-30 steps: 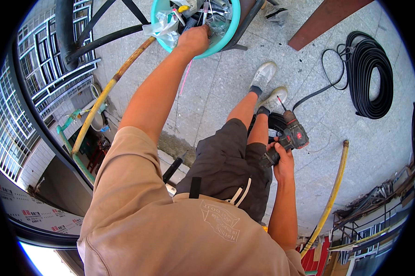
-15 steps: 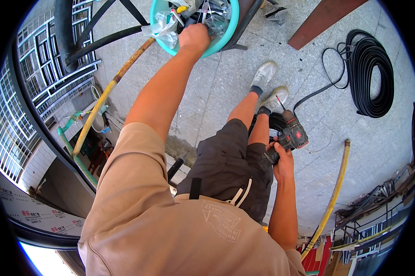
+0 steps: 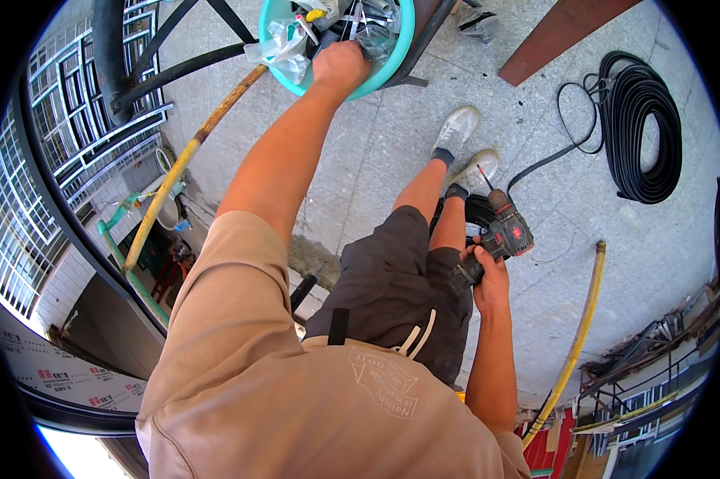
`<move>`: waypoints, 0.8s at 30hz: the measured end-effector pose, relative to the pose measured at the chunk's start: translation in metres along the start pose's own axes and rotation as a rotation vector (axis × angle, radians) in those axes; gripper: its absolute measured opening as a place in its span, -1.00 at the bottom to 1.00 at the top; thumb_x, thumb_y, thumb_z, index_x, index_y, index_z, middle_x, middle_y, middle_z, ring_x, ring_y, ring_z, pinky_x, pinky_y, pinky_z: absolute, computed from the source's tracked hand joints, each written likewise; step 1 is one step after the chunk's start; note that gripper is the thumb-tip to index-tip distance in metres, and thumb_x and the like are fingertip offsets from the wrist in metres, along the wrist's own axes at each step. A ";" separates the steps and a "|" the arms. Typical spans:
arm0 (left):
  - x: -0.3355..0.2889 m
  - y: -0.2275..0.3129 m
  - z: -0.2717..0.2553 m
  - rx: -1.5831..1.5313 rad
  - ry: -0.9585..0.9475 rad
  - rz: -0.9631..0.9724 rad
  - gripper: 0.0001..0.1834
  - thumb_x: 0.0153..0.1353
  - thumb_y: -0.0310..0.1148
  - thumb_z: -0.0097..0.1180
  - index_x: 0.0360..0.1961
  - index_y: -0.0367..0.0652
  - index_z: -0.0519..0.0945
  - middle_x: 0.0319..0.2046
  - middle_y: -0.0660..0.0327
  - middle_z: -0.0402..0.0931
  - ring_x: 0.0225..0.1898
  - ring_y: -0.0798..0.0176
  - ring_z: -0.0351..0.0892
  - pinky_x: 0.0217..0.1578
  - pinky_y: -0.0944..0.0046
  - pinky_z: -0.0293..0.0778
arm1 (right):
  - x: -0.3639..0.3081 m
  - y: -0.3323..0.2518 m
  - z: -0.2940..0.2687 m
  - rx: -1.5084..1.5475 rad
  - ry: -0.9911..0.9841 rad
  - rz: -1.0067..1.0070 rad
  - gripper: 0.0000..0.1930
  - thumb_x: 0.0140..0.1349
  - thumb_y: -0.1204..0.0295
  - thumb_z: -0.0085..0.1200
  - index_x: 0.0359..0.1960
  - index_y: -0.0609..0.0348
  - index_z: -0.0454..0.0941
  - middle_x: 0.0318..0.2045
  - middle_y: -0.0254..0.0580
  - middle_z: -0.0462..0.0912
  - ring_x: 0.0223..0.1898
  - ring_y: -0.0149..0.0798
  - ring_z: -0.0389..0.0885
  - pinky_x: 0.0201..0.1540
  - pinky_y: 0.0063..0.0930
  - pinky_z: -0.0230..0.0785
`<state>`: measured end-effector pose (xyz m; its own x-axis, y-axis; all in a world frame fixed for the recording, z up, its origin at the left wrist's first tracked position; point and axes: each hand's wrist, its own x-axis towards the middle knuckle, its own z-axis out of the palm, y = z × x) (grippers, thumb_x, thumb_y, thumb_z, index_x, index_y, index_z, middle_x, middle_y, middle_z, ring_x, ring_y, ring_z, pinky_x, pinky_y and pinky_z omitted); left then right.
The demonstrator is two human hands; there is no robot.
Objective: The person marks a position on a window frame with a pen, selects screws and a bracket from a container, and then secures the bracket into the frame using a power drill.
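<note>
My left arm stretches forward, and my left hand (image 3: 342,65) reaches into a turquoise plastic basin (image 3: 408,32). The fingers are buried among its contents, so their grip is hidden. Around that hand lie clear plastic bags (image 3: 288,49), a small yellow piece (image 3: 316,15) and several dark and grey items. Low on the right, my right hand (image 3: 489,275) is wrapped round the handle of a black and red cordless drill (image 3: 510,233). Its thin bit points forward, away from me, over my right shoe (image 3: 478,169).
A coil of black flat strip (image 3: 645,132) lies on the grey paved floor (image 3: 368,160) at right. Yellow bars (image 3: 581,331) stand on both sides of me. Black metal tubes (image 3: 180,77) cross at front left, near metal lattice frames (image 3: 80,104). A reddish-brown board (image 3: 555,38) slants at front right.
My left hand has shifted very slightly to the right inside the basin. My right hand and the drill keep their place.
</note>
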<state>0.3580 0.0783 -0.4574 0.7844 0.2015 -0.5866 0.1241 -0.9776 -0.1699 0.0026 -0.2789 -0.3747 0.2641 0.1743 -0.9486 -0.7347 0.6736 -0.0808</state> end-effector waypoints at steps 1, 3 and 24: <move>0.001 -0.002 0.002 0.003 0.007 0.006 -0.57 0.23 -0.06 0.24 -0.07 -0.15 0.84 -0.04 -0.12 0.79 0.01 -0.20 0.80 0.08 -0.11 0.69 | 0.000 0.000 -0.001 0.002 -0.001 0.001 -0.64 0.44 0.44 0.29 0.18 0.26 0.51 -0.16 -0.13 0.71 -0.08 -0.17 0.73 0.08 -0.27 0.60; 0.003 -0.006 0.006 0.008 0.023 0.020 -0.57 0.23 -0.06 0.24 -0.08 -0.15 0.84 -0.05 -0.11 0.80 0.00 -0.21 0.80 0.07 -0.11 0.70 | 0.001 0.000 -0.003 0.003 0.004 -0.004 -0.65 0.44 0.44 0.29 0.18 0.25 0.53 -0.15 -0.14 0.71 -0.08 -0.17 0.73 0.10 -0.26 0.60; -0.018 0.010 -0.022 -0.005 0.022 0.050 -0.62 0.30 -0.02 0.39 -0.05 -0.06 0.83 -0.08 -0.03 0.81 0.00 -0.17 0.81 0.04 -0.09 0.70 | -0.001 -0.005 0.002 0.007 0.003 -0.001 -0.65 0.44 0.43 0.29 0.17 0.26 0.54 -0.18 -0.12 0.72 -0.10 -0.18 0.73 0.06 -0.27 0.60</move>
<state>0.3585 0.0634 -0.4315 0.8027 0.1512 -0.5769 0.0876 -0.9867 -0.1367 0.0070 -0.2813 -0.3731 0.2624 0.1715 -0.9496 -0.7304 0.6784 -0.0793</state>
